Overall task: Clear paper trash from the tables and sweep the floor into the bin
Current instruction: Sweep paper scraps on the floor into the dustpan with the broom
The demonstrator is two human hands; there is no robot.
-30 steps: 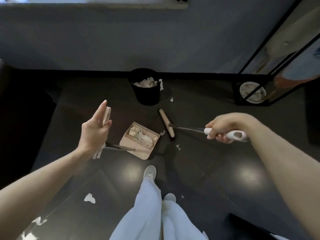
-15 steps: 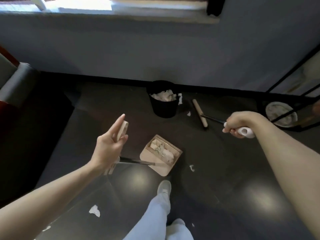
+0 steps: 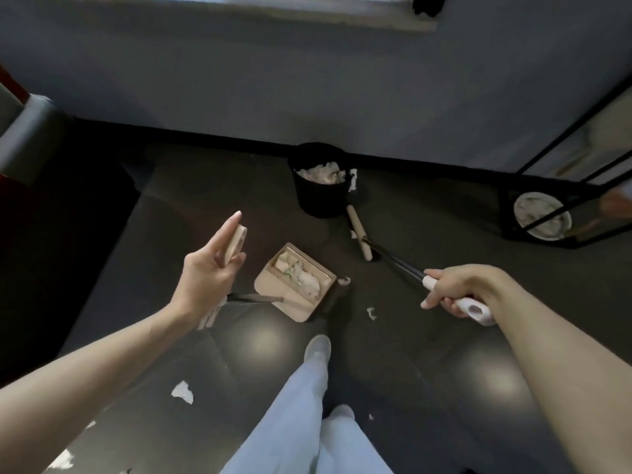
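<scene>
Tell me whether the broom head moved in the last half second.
Yes. The broom head swung left, from well right of the black bin to beside its base.

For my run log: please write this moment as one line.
left hand holds dustpan handle | right hand grips broom | dustpan holds paper | broom head beside bin | scraps on floor

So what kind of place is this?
Likely an indoor room, maybe a lounge or café corner: shiny dark floor, a black bin full of paper, and black-framed furniture.
</scene>
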